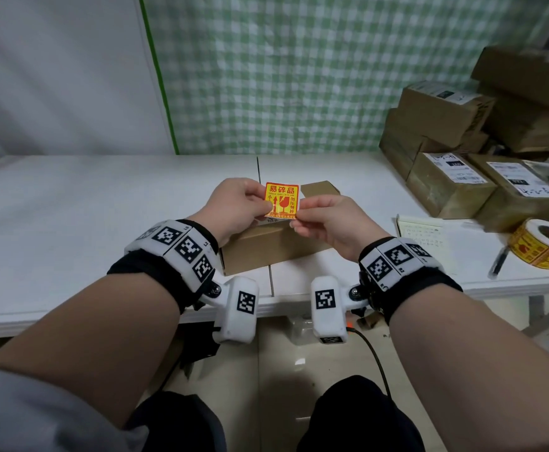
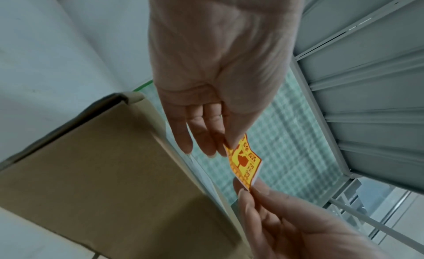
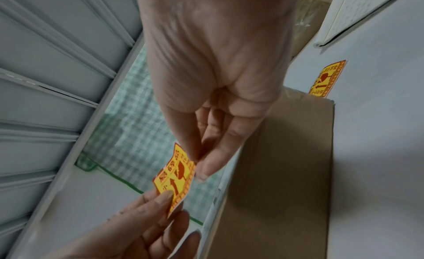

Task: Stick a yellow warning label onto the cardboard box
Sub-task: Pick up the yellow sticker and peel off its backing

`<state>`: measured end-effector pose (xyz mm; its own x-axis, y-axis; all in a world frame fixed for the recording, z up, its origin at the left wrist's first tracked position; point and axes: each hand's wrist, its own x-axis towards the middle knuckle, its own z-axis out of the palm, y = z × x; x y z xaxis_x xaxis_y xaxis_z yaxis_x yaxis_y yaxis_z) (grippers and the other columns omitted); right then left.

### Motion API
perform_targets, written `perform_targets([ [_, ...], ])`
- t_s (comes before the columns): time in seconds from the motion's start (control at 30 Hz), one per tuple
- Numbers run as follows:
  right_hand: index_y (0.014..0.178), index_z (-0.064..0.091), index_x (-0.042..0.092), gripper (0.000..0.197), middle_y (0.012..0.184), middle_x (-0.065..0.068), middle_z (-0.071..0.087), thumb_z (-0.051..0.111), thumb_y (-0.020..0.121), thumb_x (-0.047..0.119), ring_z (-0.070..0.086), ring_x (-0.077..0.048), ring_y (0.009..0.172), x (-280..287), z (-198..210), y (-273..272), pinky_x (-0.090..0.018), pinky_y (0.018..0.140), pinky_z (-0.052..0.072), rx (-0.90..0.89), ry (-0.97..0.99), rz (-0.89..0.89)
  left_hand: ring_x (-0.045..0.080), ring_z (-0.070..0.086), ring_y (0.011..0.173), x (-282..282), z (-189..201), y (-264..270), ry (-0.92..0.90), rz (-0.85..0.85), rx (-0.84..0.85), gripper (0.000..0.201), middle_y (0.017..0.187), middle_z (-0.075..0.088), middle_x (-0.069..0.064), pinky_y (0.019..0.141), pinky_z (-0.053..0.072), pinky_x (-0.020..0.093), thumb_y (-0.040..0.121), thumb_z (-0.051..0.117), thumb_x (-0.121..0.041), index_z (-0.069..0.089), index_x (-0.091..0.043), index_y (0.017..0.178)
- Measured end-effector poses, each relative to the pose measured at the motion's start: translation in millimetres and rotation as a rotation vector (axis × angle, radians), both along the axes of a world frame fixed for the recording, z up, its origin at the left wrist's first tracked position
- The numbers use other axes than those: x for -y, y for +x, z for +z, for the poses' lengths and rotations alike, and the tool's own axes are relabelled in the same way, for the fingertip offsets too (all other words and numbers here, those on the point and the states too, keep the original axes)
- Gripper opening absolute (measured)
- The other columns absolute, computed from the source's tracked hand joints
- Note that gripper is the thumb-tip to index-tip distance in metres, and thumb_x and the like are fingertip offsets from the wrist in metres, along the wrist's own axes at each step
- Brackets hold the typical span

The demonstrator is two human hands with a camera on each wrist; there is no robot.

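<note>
A square yellow warning label with red print hangs in the air between both hands, just above a small brown cardboard box on the white table. My left hand pinches the label's left edge. My right hand pinches its lower right corner. In the left wrist view the label is pinched between thumb and fingers beside the box. The right wrist view shows the label slightly curled, with the box below. The box's top is partly hidden by my hands.
A roll of yellow labels lies at the table's right edge, beside a black pen and a notepad. Several stacked, labelled cardboard boxes fill the back right. The white table ends near my wrists.
</note>
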<state>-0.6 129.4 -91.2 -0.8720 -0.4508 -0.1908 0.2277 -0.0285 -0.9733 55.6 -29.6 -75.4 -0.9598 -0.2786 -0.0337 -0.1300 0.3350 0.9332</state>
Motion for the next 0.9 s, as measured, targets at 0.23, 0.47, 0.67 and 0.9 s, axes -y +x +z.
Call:
perform_targets([
  [0.23, 0.096, 0.062, 0.0, 0.014, 0.079, -0.014, 0.064, 0.061, 0.084, -0.007, 0.066, -0.009, 0.052, -4.6, 2.8, 9.4, -0.016, 0.054, 0.056, -0.022, 0.03, 0.026, 0.014, 0.061, 0.071, -3.3, 0.6, 6.7, 0.016, 0.02, -0.023, 0.01, 0.081, 0.066, 0.003, 0.064, 0.052, 0.022, 0.088, 0.057, -0.005, 0.06, -0.012, 0.095],
  [0.47, 0.088, 0.061, 0.003, 0.016, 0.08, -0.014, 0.065, 0.064, 0.08, -0.01, 0.065, -0.011, 0.049, -2.4, 7.7, 17.9, -0.017, 0.05, 0.054, -0.038, 0.017, -0.007, 0.015, 0.06, 0.066, -7.5, 5.8, 14.4, 0.028, 0.049, -0.049, 0.018, 0.081, 0.066, 0.008, 0.063, 0.052, 0.025, 0.086, 0.059, -0.005, 0.058, -0.011, 0.103],
  [0.67, 0.08, 0.058, 0.008, 0.02, 0.078, -0.014, 0.062, 0.064, 0.079, -0.011, 0.062, -0.012, 0.047, -2.0, 9.6, 25.0, -0.017, 0.05, 0.054, -0.037, -0.011, -0.036, 0.023, 0.056, 0.095, -9.1, 3.8, 17.4, -0.318, 0.109, -0.055, 0.026, 0.103, 0.06, 0.004, 0.09, 0.048, 0.046, 0.072, 0.074, -0.021, 0.052, -0.026, 0.083],
  [0.9, 0.077, 0.054, 0.011, 0.025, 0.071, -0.012, 0.058, 0.065, 0.076, -0.012, 0.056, -0.019, 0.054, 1.0, 9.2, 27.0, -0.02, 0.052, 0.052, -0.076, 0.031, -0.087, 0.018, 0.057, 0.086, -23.4, 12.3, 23.4, -0.43, -0.048, -0.018, 0.016, 0.092, 0.065, 0.005, 0.074, 0.045, 0.029, 0.079, 0.067, -0.026, 0.074, -0.012, 0.082],
])
